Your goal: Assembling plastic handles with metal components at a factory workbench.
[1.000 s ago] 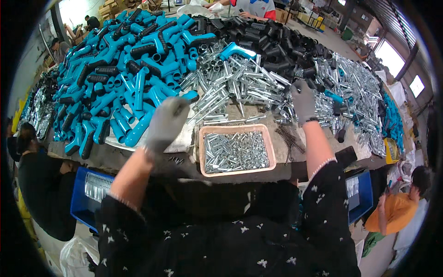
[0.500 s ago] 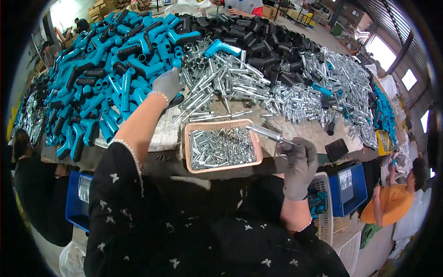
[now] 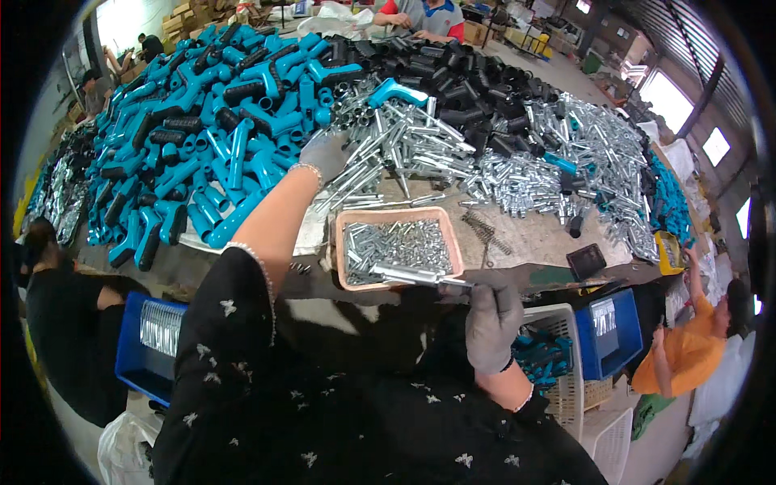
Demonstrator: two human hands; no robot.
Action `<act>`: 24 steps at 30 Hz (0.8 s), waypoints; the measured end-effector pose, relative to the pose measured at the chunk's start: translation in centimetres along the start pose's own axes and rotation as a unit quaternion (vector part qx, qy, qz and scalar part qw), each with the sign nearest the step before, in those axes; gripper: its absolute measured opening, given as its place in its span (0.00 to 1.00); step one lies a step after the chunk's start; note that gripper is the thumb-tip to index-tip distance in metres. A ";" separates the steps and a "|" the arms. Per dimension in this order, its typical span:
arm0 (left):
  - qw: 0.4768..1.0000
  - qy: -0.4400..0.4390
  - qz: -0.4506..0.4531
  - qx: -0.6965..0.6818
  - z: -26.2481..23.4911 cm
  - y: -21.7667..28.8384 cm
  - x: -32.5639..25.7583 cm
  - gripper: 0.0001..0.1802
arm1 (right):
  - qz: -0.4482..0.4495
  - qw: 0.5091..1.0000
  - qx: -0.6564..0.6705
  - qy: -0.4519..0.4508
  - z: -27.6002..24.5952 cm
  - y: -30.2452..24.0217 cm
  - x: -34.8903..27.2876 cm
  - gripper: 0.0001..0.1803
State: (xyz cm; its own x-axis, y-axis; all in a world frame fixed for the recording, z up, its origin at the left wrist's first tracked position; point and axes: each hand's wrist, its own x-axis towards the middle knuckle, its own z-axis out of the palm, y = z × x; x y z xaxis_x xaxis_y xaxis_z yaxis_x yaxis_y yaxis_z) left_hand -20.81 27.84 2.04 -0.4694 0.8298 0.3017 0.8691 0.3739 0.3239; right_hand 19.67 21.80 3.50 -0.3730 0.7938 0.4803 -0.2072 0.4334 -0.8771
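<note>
My right hand (image 3: 495, 323), in a grey glove, is closed around the end of a shiny metal rod (image 3: 408, 275). The rod points left, across the near rim of a pink plastic tray (image 3: 341, 242) full of small metal pins (image 3: 396, 246). My left hand (image 3: 325, 153), also gloved, reaches out to where a heap of teal handles with black grips (image 3: 234, 153) meets a pile of silver metal tubes (image 3: 404, 145). Its fingers are blurred against the parts, so their hold does not show. One teal handle (image 3: 238, 220) lies beside my left forearm.
Black plastic handles (image 3: 453, 77) are heaped behind the tubes. Loose springs (image 3: 485, 230) and a small black tray (image 3: 588, 262) lie right of the pink tray. Blue bins (image 3: 610, 335) and a white crate (image 3: 566, 368) stand below the table edge. Other people are around the table.
My right hand has moved down and left, bringing the rod low over the pink tray. My left hand has shifted right toward the metal tubes. A teal handle now shows beside my left forearm.
</note>
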 end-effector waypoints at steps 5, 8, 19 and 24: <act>0.998 -0.041 -0.046 0.020 -2.1 -1.0 0.2 0.22 | 0.009 0.998 -0.053 -0.009 -1.0 -2.0 -0.6 0.15; 0.978 0.138 0.101 -0.116 -3.9 3.0 -4.2 0.18 | 0.039 0.997 0.038 0.053 -2.8 -1.5 -0.5 0.15; 0.953 -0.002 0.080 -0.291 -6.6 7.3 -31.0 0.20 | -0.051 0.931 -0.114 -0.342 0.8 -2.2 0.1 0.10; 0.963 0.007 0.173 -0.207 -5.7 6.7 -32.6 0.21 | -0.157 0.842 -0.272 -0.438 4.2 -0.4 -1.4 0.18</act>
State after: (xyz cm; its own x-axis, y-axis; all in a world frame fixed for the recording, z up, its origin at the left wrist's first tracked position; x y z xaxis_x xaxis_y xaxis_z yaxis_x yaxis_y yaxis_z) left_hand -0.57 0.95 -0.53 -0.1671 0.8685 0.4667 0.8390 -0.1234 0.5299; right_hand 16.45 18.71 3.15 -0.9509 0.0867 0.2970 -0.0639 0.8841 -0.4629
